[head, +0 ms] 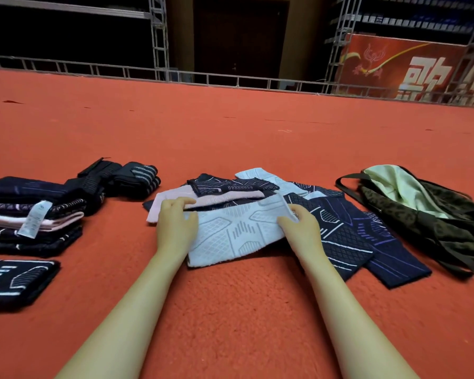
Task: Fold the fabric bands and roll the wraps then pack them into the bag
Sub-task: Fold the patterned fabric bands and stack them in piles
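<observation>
A pale blue patterned fabric band (236, 233) lies on top of a loose pile of navy, pink and white bands (340, 236) in the middle of the red carpet. My left hand (175, 222) grips the band's left edge with curled fingers. My right hand (301, 225) pinches its upper right corner. A stack of folded bands (33, 214) with a white label sits at the left, with one folded navy band (14, 280) in front of it. Black rolled wraps (121, 179) lie behind the stack. A dark patterned bag (422, 212) with pale green lining lies open at the right.
Red carpet (230, 138) covers the floor all around. Metal truss railing (175, 75) runs along the far edge, with a red banner (411, 69) behind it at the right.
</observation>
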The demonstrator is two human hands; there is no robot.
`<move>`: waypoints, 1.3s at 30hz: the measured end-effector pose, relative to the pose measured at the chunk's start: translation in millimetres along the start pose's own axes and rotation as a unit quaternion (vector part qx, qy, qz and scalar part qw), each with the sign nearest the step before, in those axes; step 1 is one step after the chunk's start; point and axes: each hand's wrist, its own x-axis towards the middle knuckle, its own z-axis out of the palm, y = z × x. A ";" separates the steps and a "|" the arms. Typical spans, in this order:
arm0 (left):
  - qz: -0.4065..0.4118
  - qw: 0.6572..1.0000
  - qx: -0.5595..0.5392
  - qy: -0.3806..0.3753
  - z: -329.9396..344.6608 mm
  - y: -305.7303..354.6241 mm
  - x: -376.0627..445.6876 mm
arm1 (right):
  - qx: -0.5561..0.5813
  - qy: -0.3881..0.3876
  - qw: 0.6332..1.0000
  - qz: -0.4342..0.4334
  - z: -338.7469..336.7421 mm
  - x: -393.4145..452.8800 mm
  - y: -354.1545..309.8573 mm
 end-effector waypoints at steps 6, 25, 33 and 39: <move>0.098 0.993 0.032 -0.056 9.2 22.3 -14.0 | 0.016 0.023 0.996 -0.082 1.7 -4.9 -3.8; 0.037 0.992 -0.007 -0.123 14.5 19.0 -16.7 | -0.202 -0.175 0.941 -0.208 43.4 -22.4 9.2; 0.173 0.983 0.041 -0.046 20.0 19.6 -18.5 | -0.225 -0.155 0.949 -0.156 37.1 -17.1 15.1; 0.149 0.967 0.083 -0.189 20.1 20.1 -21.7 | -0.116 -0.147 0.978 -0.096 36.2 -11.0 12.6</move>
